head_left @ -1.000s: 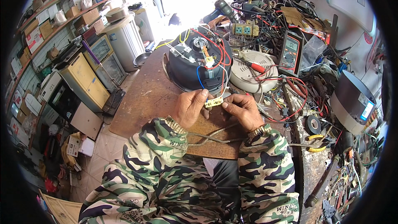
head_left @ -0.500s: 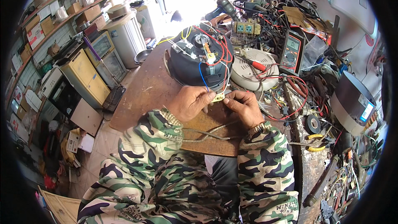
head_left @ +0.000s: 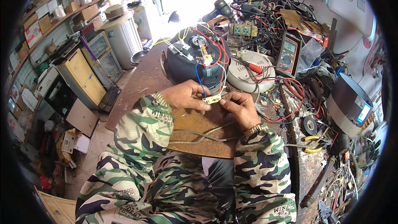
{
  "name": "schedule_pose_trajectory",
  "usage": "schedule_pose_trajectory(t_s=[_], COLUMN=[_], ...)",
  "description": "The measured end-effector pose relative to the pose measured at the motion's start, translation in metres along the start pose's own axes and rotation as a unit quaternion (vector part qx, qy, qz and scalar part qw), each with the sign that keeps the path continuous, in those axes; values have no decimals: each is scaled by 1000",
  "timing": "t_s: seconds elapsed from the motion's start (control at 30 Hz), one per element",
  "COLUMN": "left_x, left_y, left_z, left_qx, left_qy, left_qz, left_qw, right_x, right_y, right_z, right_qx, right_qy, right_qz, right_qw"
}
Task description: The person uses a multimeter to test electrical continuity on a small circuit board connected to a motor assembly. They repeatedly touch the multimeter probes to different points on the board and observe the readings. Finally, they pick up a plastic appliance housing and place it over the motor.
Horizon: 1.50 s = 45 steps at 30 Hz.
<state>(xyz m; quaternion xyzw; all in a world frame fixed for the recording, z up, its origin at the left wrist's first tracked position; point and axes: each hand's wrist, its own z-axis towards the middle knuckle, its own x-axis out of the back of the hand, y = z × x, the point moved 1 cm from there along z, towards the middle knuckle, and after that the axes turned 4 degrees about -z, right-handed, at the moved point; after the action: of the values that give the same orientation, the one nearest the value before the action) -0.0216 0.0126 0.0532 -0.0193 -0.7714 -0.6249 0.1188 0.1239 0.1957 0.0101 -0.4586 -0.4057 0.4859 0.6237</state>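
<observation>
The left arm [head_left: 143, 126] and right arm [head_left: 263, 161] extend forward, elbows bent, both wrists angled inward. The left hand [head_left: 186, 95] lies back upward, its thumb [head_left: 202, 106] stretched to the right. The right hand [head_left: 241, 107] slants leftward, thumb and index finger pinched. The fingertips of both hands nearly meet.

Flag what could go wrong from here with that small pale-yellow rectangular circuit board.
1. The thin blue plastic-coated wire links the circuit board to the round black appliance body; pulling the board farther away might strain its connection.
2. The bare left hand and bare right hand hold the board only by its ends, so a slip could leave it dangling from its wires.
</observation>
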Motion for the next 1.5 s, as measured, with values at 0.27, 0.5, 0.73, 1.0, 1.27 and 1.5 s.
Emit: schedule_pose_trajectory(t_s=[0.27,0.5,0.73,1.0,1.27,1.5], left_x=[-9,-10,-13,-12,-14,-15], left_y=[-11,-18,-14,-14,-13,-16], left_z=[1,3,2,1,-1,2], left_qx=[-99,-139,-126,-128,-124,-130], left_qy=[66,85,106,119,117,122], left_qz=[-32,-94,-74,-68,-81,-84], left_qw=[992,982,984,982,982,980], right_x=[-2,-3,-2,-1,-3,-3], right_y=[-3,-3,-5,2,-1,-3], right_z=[-3,-2,-4,-3,-3,-4], right_qx=[-30,-24,-39,-26,-28,-31], right_qy=[-4,-8,-11,-16,-19,-17], right_qz=[5,-13,-13,-3,-7,-10], right_qw=[1000,1000,999,1000,999,999])
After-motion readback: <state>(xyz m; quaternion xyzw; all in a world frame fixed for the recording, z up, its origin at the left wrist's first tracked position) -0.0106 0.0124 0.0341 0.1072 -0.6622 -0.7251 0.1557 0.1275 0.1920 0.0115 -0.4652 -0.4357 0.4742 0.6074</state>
